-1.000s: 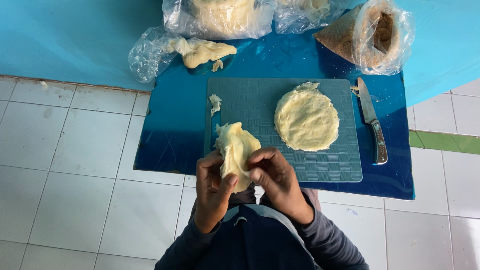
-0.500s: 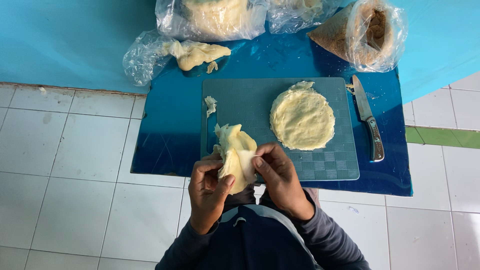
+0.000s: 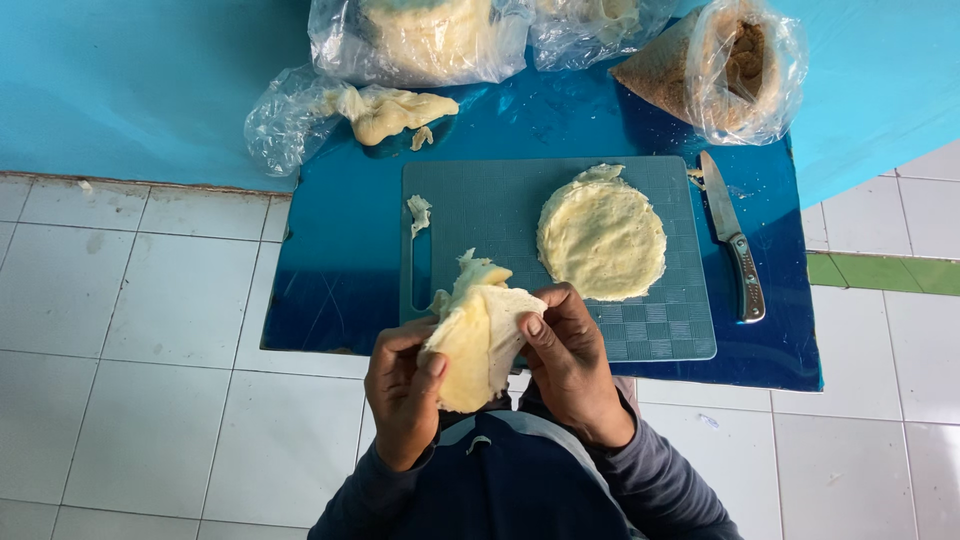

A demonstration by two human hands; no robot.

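A blue sheet [image 3: 340,290] covers the white tiled floor [image 3: 130,320] and bears everything else. On it lies a grey-green cutting board [image 3: 500,210], with 1 round flat disc of pale dough [image 3: 602,238] on its right half and a small dough scrap [image 3: 419,212] by the handle slot on its left edge. Behind the board stand clear plastic bags: 1 big bag of pale dough [image 3: 420,40], 1 bag of brown crumbly filling [image 3: 740,65], and a crumpled open bag with a dough lump [image 3: 385,110] on it. A knife [image 3: 733,250] lies just beside the board's right edge, blade pointing away.

In front of the board's near edge, the person holds a thin dough sheet [image 3: 475,345] in the air between both hands. The left hand [image 3: 405,390] pinches its lower left side, thumb on top and fingers curled behind. The right hand [image 3: 565,360] clamps the right edge, thumb pressed onto the face.

The sheet looks soft and ragged at its top, so in my judgement it could tear if the 2 hands pull apart too firmly. It hangs over bare tile and the person's lap, not the board, so a loosened pinch could drop it there.
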